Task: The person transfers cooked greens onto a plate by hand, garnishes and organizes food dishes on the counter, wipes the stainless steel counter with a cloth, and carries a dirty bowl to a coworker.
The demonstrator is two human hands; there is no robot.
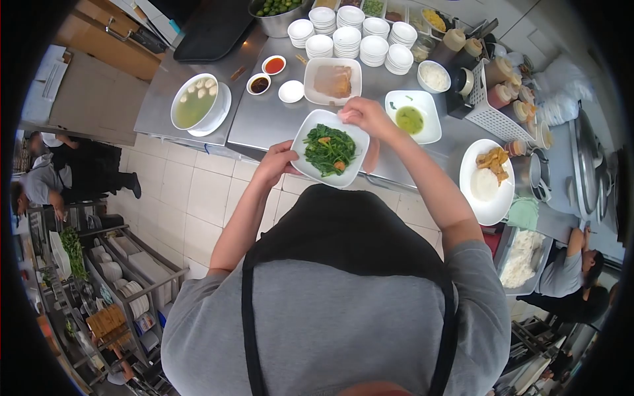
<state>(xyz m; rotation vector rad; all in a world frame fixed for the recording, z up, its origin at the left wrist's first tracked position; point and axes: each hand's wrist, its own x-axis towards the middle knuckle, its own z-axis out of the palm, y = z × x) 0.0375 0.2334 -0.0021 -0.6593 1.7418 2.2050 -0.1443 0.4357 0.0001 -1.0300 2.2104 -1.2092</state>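
Note:
A square white bowl [362, 142] of cooked leafy greens [330, 149] with a few orange-brown bits is held out just in front of the steel counter's edge. My left hand [276, 164] grips its left rim, thumb on top. At the far right corner, the bent fingers of my right hand [364, 117] are closed together on the rim. Behind the bowl, a white container [308, 86] holds a flat, pale brown piece of food. Beside my right wrist stands a square white dish [429, 119] with green liquid [409, 119].
Stacked small white dishes [347, 41] line the counter's back. Sauce dishes [273, 64] and a bowl of soup with balls [193, 101] stand left. An oval plate [489, 204] with rice, a white basket of bottles [492, 109] and a rice tray [525, 261] are right. Other people are at both sides.

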